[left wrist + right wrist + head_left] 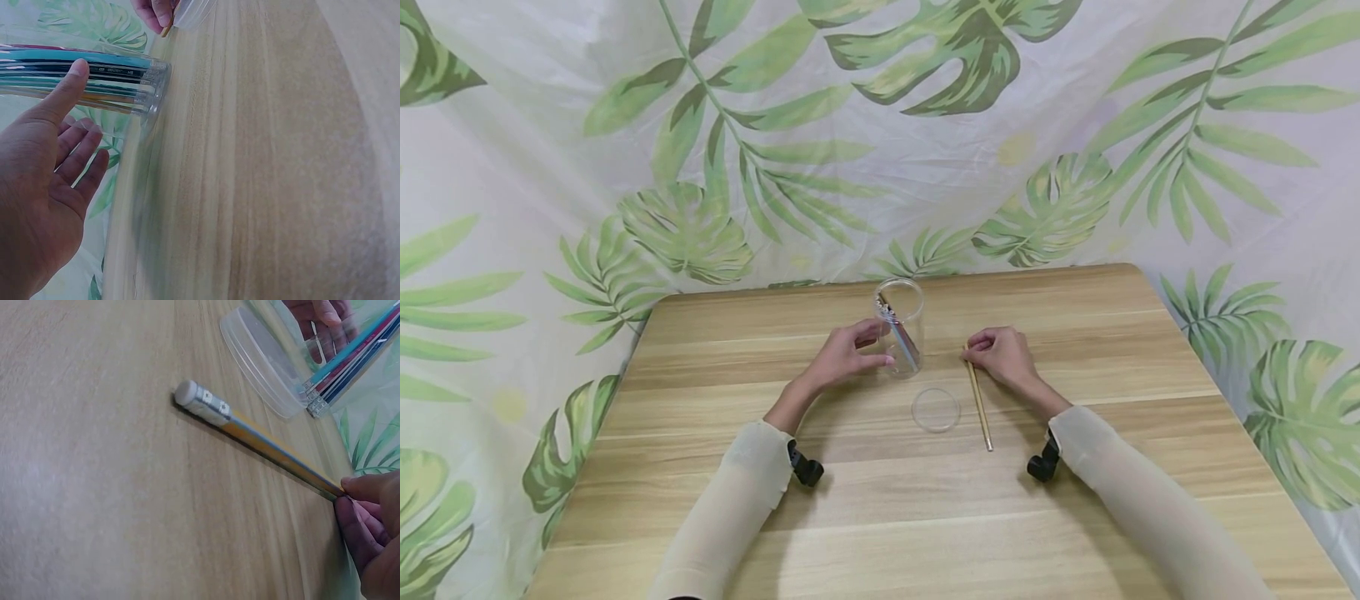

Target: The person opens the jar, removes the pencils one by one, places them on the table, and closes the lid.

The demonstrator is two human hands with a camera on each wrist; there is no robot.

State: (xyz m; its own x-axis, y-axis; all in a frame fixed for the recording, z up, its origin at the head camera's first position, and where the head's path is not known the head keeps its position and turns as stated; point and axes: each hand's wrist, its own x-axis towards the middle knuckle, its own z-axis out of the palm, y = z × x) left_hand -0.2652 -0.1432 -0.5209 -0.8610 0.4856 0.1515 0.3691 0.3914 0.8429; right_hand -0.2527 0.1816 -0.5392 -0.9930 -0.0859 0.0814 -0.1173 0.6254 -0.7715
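A clear plastic jar (910, 354) stands upright without a lid, with several pencils (94, 72) leaning inside, their eraser ends at the bottom. My left hand (847, 352) is at the jar's left side, thumb and relaxed fingers spread apart. In the left wrist view the thumb (69, 87) overlaps the jar wall. To the right, my right hand (1003, 357) pinches the far end of a yellow pencil (979, 400) between thumb and fingertips. The pencil's white eraser (185, 394) points toward my body, low over the tabletop.
A clear round lid (936, 410) lies flat on the wooden table (880, 533), between the jar and the yellow pencil. Behind the table's far edge hangs a leaf-patterned cloth (820, 208).
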